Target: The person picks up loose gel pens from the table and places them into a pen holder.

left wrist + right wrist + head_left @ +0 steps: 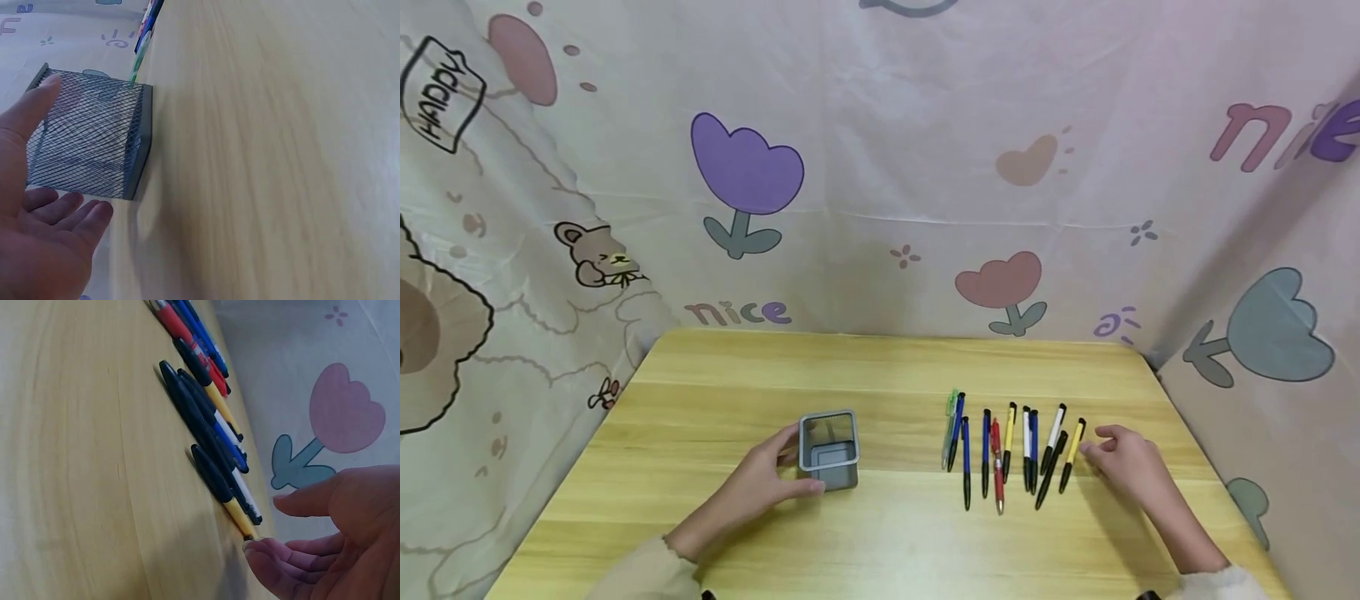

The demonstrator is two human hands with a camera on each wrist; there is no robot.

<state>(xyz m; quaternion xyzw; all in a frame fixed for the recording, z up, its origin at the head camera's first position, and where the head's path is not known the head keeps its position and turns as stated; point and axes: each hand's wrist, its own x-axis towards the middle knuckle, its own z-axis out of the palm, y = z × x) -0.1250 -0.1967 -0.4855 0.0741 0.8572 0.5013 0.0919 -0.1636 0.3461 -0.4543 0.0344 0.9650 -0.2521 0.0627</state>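
The left hand is sitting open round the mesh cup; at three o'clock, the open right hand is hovering by the yellow pen, probably light, best pinched mid-barrel.

The left forearm slants forward over the table; the left hand sits well in from the left edge, thumb stretched away from relaxed fingers. Near the right edge, the right hand angles inward, its thumb and loosely bent fingers apart.
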